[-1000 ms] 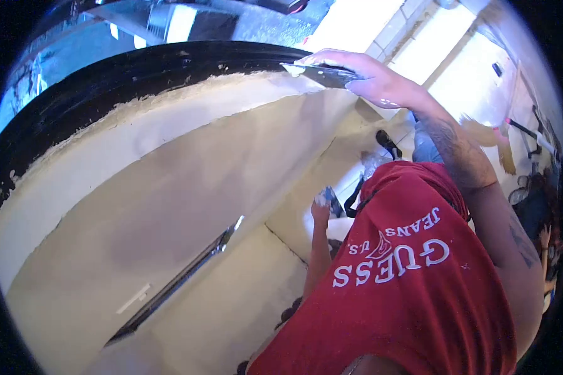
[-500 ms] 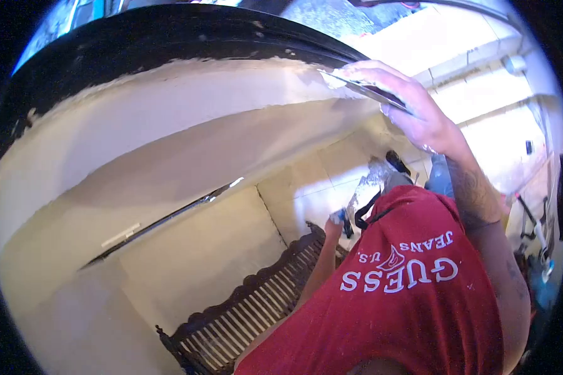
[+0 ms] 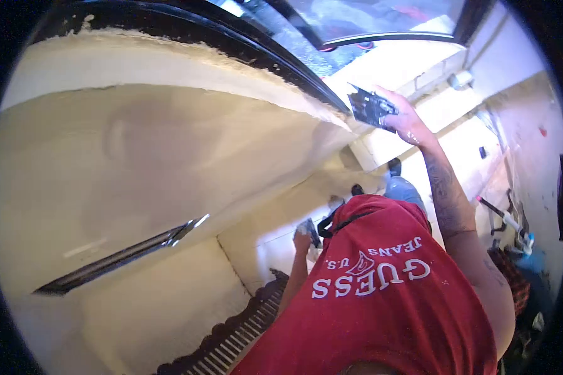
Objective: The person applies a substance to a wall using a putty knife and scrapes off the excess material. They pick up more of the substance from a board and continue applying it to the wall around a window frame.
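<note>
My right hand is raised at the end of the tattooed arm, its fingers closed on a wide, dark-bladed putty knife. Light smears of putty show on the blade and the hand. The blade is beside the right end of the dark window frame, above the rough plaster edge of the wall. Low beside my red shirt, my left hand is closed around a small dark tool smeared with grey-white material; its exact kind is hard to make out.
A dark slatted bench stands below on the left. A dark glossy strip runs along the lower wall. An open glazed window panel is at the top. Tools and cloth lie on the right.
My right hand has turned the putty knife from edge-on to face-on, its blade now off the plaster edge. The view has shifted, bringing the open window panel into sight. My left hand keeps its hold.
</note>
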### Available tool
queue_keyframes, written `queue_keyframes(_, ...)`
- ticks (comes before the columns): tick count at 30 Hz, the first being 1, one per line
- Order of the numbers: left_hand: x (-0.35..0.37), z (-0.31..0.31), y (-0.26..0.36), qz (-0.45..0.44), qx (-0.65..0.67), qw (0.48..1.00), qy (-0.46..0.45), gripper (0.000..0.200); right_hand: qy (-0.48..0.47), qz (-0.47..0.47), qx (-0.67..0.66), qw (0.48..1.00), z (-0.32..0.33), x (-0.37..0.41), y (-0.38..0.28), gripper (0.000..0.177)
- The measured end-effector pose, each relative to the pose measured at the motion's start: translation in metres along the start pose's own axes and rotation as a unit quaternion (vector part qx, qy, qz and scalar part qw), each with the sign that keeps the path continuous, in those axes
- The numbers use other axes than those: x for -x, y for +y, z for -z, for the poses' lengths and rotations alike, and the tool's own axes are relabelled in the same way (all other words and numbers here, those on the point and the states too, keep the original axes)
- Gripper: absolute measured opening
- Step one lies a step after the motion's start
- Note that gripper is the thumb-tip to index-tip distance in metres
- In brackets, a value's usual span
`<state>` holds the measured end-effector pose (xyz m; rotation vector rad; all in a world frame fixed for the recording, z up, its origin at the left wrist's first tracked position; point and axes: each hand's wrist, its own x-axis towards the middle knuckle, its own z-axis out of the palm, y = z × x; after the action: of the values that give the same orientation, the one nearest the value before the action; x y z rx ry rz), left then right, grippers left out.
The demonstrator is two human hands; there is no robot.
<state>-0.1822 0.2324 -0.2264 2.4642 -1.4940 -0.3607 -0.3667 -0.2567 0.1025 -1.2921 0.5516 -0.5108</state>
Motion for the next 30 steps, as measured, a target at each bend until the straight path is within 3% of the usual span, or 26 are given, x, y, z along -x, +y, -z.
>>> queue_keyframes(2, -0.034, 0.035, 0.020, 0.031, 0.027, 0.999, -0.010, 0.035, 0.016, -0.014, 0.060, 0.998, 0.016, 0.021, 0.023, 0.067)
queue_keyframes(4, -0.073, 0.078, 0.062, 0.190, 0.158, 0.969, -0.008, 0.037, 0.042, -0.038, 0.006, 0.998, 0.022, 0.047, 0.048, 0.066)
queue_keyframes(7, -0.129, 0.119, 0.092, 0.105, 0.166, 0.980, -0.017, 0.036, 0.081, -0.063, -0.027, 0.994, 0.016, 0.078, 0.067, 0.063)
queue_keyframes(8, -0.145, 0.126, 0.105, 0.211, 0.264, 0.940, -0.055, 0.029, 0.099, -0.066, -0.008, 0.993, 0.011, 0.085, 0.067, 0.063)
queue_keyframes(10, -0.178, 0.175, 0.154, 0.112, 0.358, 0.926, -0.043, 0.026, 0.075, -0.048, -0.044, 0.995, -0.006, 0.092, 0.057, 0.061)
queue_keyframes(11, -0.189, 0.180, 0.167, 0.095, 0.440, 0.892, -0.033, 0.025, 0.073, -0.002, 0.043, 0.996, -0.008, 0.092, 0.062, 0.061)
queue_keyframes(13, -0.207, 0.226, 0.219, 0.180, 0.521, 0.831, -0.077, 0.025, 0.072, 0.071, 0.201, 0.974, -0.020, 0.094, 0.056, 0.062)
queue_keyframes(14, -0.211, 0.240, 0.235, 0.164, 0.573, 0.798, -0.094, 0.025, 0.072, 0.094, 0.270, 0.956, -0.032, 0.095, 0.037, 0.063)
queue_keyframes(17, -0.218, 0.250, 0.263, -0.018, 0.500, 0.863, -0.067, 0.024, 0.060, 0.194, 0.318, 0.926, -0.050, 0.101, 0.007, 0.065)
queue_keyframes(18, -0.221, 0.244, 0.266, -0.064, 0.482, 0.872, -0.056, 0.024, 0.063, 0.175, 0.335, 0.924, -0.054, 0.105, 0.007, 0.063)
queue_keyframes(19, -0.228, 0.223, 0.265, -0.031, 0.562, 0.823, -0.074, 0.024, 0.067, 0.159, 0.352, 0.920, -0.057, 0.110, 0.009, 0.061)
queue_keyframes(21, -0.223, 0.258, 0.289, 0.178, 0.786, 0.566, -0.172, 0.024, 0.068, 0.134, 0.438, 0.886, -0.068, 0.118, 0.006, 0.058)
queue_keyframes(23, -0.220, 0.225, 0.268, 0.067, 0.724, 0.678, -0.111, 0.025, 0.073, 0.099, 0.454, 0.882, -0.056, 0.124, 0.027, 0.058)
queue_keyframes(24, -0.224, 0.225, 0.271, 0.066, 0.716, 0.688, -0.095, 0.026, 0.074, 0.079, 0.455, 0.884, -0.035, 0.126, 0.037, 0.058)
queue_keyframes(25, -0.227, 0.225, 0.274, 0.067, 0.709, 0.698, -0.079, 0.027, 0.040, 0.060, 0.543, 0.837, -0.024, 0.134, 0.040, 0.061)
queue_keyframes(27, -0.224, 0.264, 0.293, 0.177, 0.762, 0.619, -0.072, 0.029, 0.040, 0.029, 0.482, 0.875, -0.005, 0.145, 0.050, 0.063)
queue_keyframes(30, -0.224, 0.258, 0.292, 0.120, 0.743, 0.659, -0.008, 0.030, 0.030, 0.022, 0.426, 0.904, -0.008, 0.144, 0.020, 0.066)
